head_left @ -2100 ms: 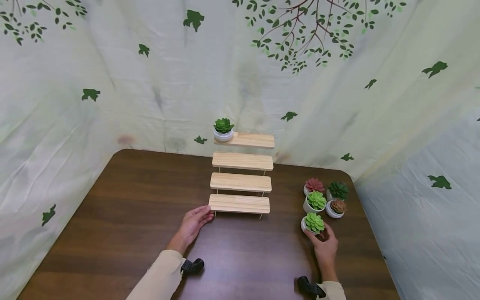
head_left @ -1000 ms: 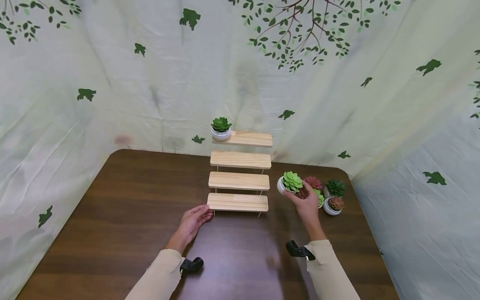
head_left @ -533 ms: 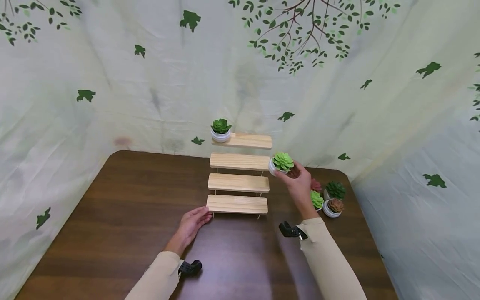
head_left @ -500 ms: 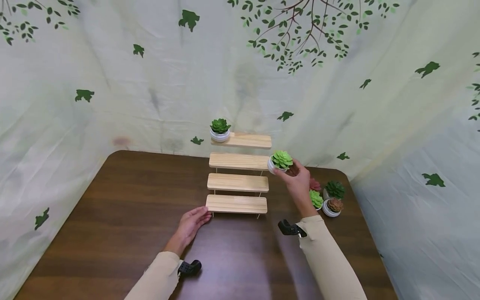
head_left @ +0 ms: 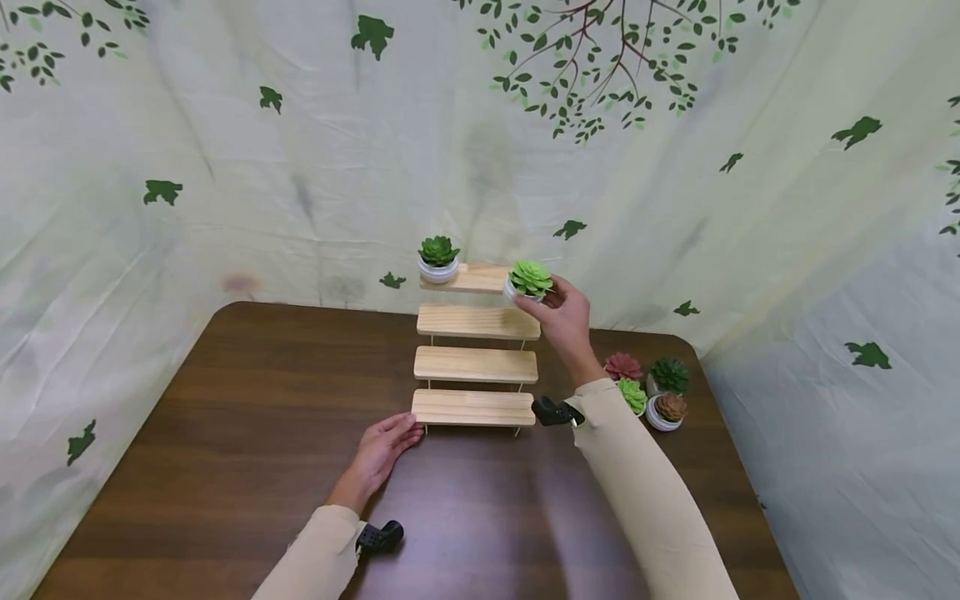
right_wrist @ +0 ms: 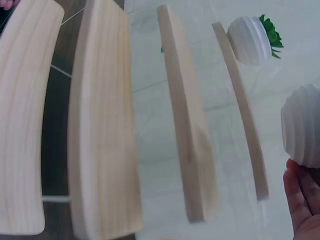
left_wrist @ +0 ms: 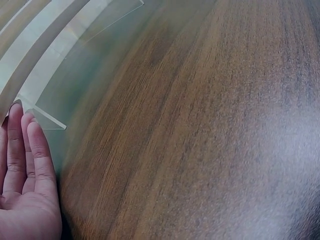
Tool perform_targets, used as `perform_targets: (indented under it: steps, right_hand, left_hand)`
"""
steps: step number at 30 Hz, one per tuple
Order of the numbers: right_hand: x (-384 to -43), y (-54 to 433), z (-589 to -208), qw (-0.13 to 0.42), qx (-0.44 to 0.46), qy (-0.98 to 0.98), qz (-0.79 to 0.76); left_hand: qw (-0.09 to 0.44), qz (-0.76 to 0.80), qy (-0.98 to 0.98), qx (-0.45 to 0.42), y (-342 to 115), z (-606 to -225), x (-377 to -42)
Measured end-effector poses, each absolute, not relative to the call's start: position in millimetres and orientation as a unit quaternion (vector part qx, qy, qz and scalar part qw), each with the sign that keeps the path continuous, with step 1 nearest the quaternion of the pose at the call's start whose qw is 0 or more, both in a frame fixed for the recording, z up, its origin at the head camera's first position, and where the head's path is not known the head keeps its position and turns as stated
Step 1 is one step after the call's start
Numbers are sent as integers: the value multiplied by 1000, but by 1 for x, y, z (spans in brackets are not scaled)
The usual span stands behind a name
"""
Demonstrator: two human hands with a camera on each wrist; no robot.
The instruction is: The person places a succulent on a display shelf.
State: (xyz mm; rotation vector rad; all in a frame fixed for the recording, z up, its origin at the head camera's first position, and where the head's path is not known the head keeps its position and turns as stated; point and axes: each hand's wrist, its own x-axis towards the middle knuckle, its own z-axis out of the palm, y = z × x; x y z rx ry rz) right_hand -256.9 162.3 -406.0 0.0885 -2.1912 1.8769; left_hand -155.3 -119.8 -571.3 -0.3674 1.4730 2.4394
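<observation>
My right hand (head_left: 566, 321) grips a bright green potted succulent (head_left: 530, 278) by its white ribbed pot (right_wrist: 302, 125), near the right end of the top board. In the right wrist view this pot is apart from the boards. A darker green potted succulent (head_left: 438, 257) stands on that board's left end. The tiered wooden shelf stand (head_left: 476, 364) has several pale boards on clear supports. At the lowest board's left front corner, my left hand (head_left: 382, 450) touches the stand; its fingers (left_wrist: 41, 155) are straight in the left wrist view. The thumb there is hard to make out.
On the table's right side several potted succulents stand close together: a red one (head_left: 623, 366), a dark green one (head_left: 670, 377), a brown one (head_left: 666, 411) and a light green one (head_left: 632, 395). A leaf-printed curtain (head_left: 315, 208) rises behind the brown table (head_left: 285, 392).
My right hand lifted the bright green potted succulent from the group on the right and carried it left and up to the top board. The left hand stays at the lowest board.
</observation>
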Motion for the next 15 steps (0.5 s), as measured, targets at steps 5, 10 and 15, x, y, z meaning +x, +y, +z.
perform_targets:
  steps: [5,10,15]
  right_hand:
    - [-269,147,-402,122,34,-755,643]
    - [-280,139,-399,113,39,-752,648]
    - [-291,135,-396,99,28,-761,641]
  left_hand:
    - [143,839,508,-135,-122,-570,-156]
    - [142,838,510,-136,-124,-571,-157]
    - [140,838,511,-129,-121,-571,-157]
